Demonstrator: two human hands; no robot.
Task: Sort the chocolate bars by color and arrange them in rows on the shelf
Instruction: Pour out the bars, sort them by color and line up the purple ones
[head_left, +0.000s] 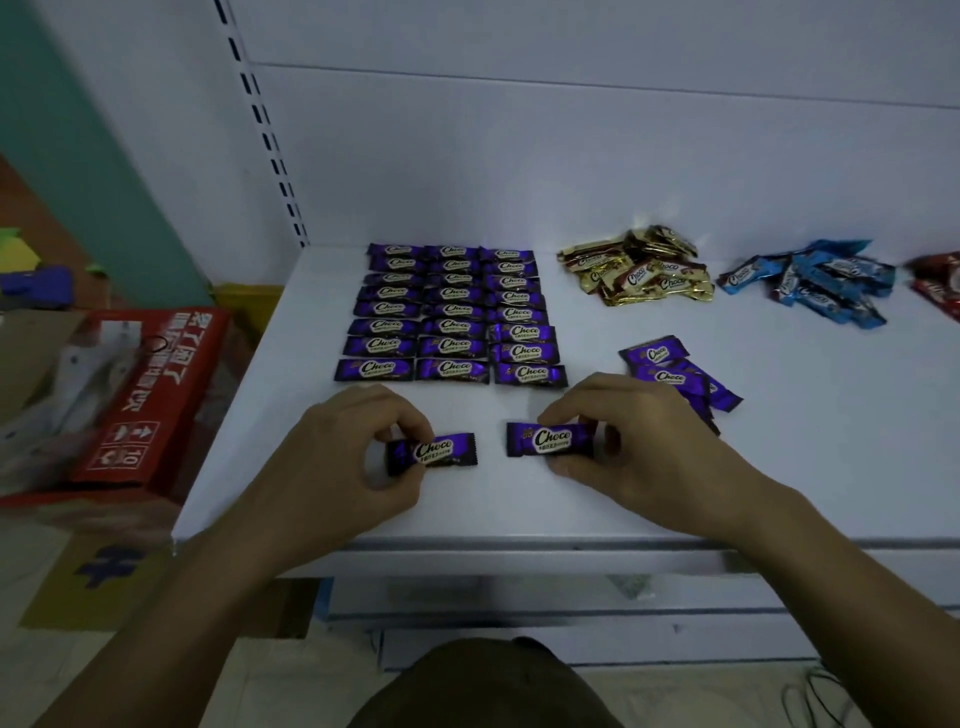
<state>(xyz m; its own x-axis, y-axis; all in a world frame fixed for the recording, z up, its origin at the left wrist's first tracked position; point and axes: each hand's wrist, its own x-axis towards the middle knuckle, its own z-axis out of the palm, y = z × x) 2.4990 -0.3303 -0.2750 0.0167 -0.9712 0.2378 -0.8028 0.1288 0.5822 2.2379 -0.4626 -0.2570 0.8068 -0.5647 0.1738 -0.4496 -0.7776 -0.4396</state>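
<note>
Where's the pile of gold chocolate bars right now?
In the head view, the gold pile lies toward the back of the white shelf, right of centre, between the arranged purple rows on its left and the blue pile on its right.

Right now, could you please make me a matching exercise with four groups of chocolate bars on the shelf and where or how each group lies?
Things:
1. gold bars
2. blue bars
3. purple bars in rows
4. loose purple bars

Places:
A. neat grid on the left part of the shelf
B. small heap beside the right hand
C. heap at the back, between the grid and the blue heap
D. heap to the right of the gold heap

Pairs: 1-C, 2-D, 3-A, 4-B
</note>
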